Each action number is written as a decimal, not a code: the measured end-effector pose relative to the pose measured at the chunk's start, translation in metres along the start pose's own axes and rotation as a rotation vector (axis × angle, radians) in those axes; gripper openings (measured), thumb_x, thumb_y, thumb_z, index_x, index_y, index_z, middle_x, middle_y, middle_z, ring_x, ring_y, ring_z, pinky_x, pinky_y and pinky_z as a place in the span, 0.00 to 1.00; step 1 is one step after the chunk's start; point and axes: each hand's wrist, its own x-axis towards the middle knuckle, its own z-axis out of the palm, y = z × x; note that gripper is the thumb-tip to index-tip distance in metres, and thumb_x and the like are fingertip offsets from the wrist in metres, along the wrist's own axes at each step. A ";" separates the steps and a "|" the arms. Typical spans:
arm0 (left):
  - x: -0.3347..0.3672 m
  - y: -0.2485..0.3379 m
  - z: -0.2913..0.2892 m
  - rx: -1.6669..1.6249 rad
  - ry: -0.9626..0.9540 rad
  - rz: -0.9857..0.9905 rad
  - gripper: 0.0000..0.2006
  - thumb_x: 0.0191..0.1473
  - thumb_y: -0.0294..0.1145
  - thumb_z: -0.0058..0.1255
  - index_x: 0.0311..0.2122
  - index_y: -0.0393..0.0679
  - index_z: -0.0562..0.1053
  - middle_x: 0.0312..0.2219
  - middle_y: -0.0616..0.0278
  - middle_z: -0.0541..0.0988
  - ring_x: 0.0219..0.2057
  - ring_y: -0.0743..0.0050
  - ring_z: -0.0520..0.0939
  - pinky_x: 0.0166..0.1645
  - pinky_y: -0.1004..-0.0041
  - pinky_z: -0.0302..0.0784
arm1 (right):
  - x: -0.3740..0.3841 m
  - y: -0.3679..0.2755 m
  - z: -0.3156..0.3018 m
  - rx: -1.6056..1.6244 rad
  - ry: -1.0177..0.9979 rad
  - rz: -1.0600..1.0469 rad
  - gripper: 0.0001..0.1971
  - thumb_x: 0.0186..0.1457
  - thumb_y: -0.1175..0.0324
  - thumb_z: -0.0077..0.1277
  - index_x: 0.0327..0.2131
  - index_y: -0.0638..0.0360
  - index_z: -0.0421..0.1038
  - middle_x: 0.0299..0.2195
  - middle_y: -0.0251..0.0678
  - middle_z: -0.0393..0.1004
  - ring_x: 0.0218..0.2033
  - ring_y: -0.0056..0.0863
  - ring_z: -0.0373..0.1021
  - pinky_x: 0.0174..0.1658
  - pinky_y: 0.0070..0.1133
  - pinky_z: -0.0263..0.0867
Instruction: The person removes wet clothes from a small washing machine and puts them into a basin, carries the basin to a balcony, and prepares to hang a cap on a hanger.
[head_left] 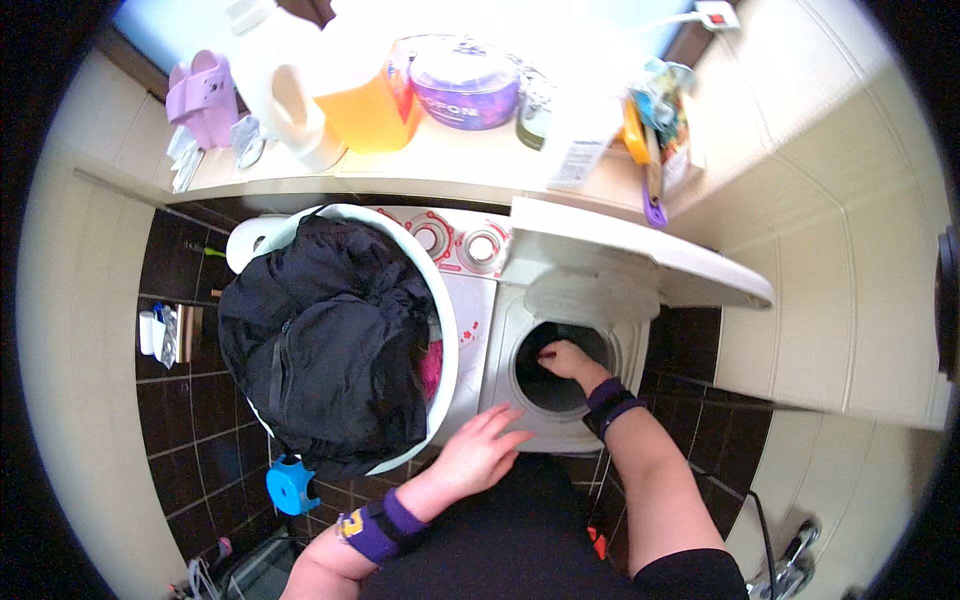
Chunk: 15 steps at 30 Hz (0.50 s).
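My right hand (567,360) reaches down into the round opening (527,395) of a white twin-tub washing machine. Its fingers are curled together; whether they grip anything in the dark tub cannot be made out. Above that opening the machine's white lid (600,238) stands raised. My left hand (478,455) hovers with fingers spread by the machine's front edge, holding nothing. Left of it, a large pale basin (447,330) sits on the machine, heaped with a black zippered garment (340,340). Some pink cloth (431,368) shows at the basin's inner side.
Two control knobs (455,243) sit behind the basin. On the shelf at the back stand an orange liquid bottle (370,110), a white jug (295,120), a purple tub (465,85) and lilac slippers (205,100). A blue stool (291,486) is on the floor; tiled walls close both sides.
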 end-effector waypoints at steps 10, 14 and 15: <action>0.020 -0.080 0.105 -0.243 0.335 -0.046 0.23 0.42 0.22 0.52 0.48 0.43 0.71 0.54 0.50 0.66 0.57 0.48 0.65 0.60 0.58 0.62 | 0.132 0.094 0.086 -0.177 -0.392 0.029 0.28 0.57 0.55 0.45 0.58 0.56 0.61 0.58 0.43 0.62 0.58 0.43 0.60 0.57 0.33 0.59; 0.020 -0.092 0.133 -0.302 0.374 -0.070 0.22 0.46 0.21 0.49 0.50 0.42 0.70 0.53 0.50 0.67 0.57 0.50 0.65 0.60 0.61 0.62 | 0.175 0.096 0.090 -0.331 -0.442 0.100 0.27 0.57 0.55 0.44 0.57 0.56 0.62 0.57 0.44 0.63 0.56 0.43 0.61 0.56 0.33 0.60; 0.020 -0.089 0.135 -0.298 0.379 -0.099 0.21 0.48 0.21 0.48 0.51 0.41 0.69 0.53 0.50 0.67 0.57 0.50 0.65 0.59 0.62 0.62 | 0.184 0.092 0.090 -0.373 -0.459 0.101 0.26 0.57 0.55 0.44 0.57 0.56 0.63 0.57 0.44 0.63 0.56 0.43 0.62 0.56 0.33 0.60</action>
